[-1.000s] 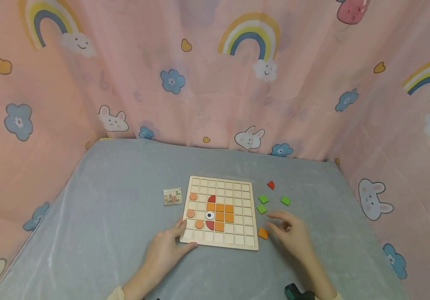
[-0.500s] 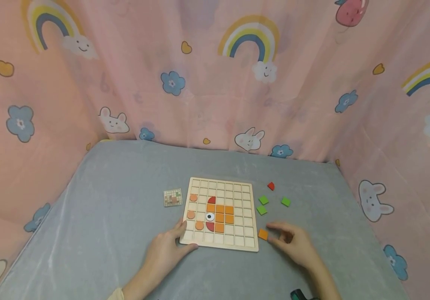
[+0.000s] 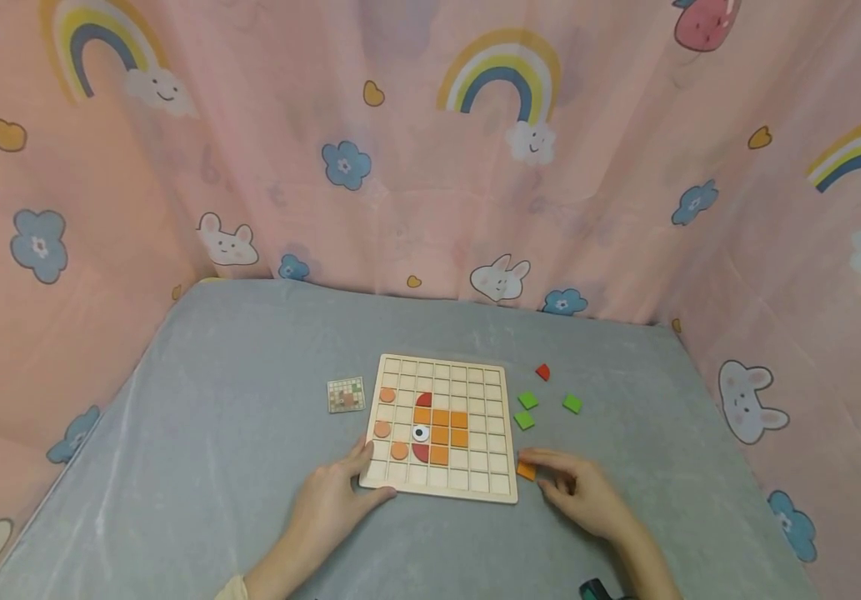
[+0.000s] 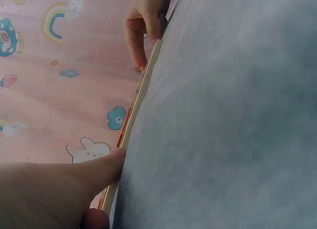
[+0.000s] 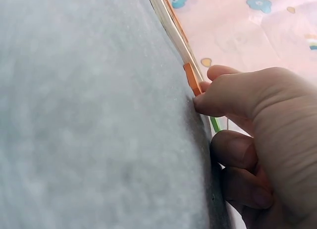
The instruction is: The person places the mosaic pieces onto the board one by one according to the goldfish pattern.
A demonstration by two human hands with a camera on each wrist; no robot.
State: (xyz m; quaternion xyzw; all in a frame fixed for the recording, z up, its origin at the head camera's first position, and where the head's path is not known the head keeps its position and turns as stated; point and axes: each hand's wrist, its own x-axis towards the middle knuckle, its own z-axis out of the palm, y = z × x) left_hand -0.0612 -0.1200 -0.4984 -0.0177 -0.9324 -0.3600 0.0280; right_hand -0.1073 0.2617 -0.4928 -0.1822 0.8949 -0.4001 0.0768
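A square wooden grid board (image 3: 483,492) lies on the cloth, with orange squares (image 3: 439,435), red quarter-rounds (image 3: 420,452), light orange discs (image 3: 399,451) and a white eye disc (image 3: 420,432) in its cells. My left hand (image 3: 328,496) holds its near left corner, thumb along the front edge and fingers at the left side. Just off the board's right edge lies a loose orange square tile (image 3: 526,472). My right hand (image 3: 583,496) reaches over it, index fingertip at its far edge. In the right wrist view the thumb is close to the orange tile (image 5: 192,79), other fingers bent.
Several green squares (image 3: 527,401) and a red quarter-round (image 3: 543,372) lie right of the board. A small pattern card (image 3: 346,395) sits to its left. A dark object (image 3: 595,590) shows by the right wrist. A pink printed curtain (image 3: 415,208) surrounds the grey cloth (image 3: 250,350).
My right hand has come down and left, so its index finger now overlaps the loose orange tile. The left hand and board have stayed put.
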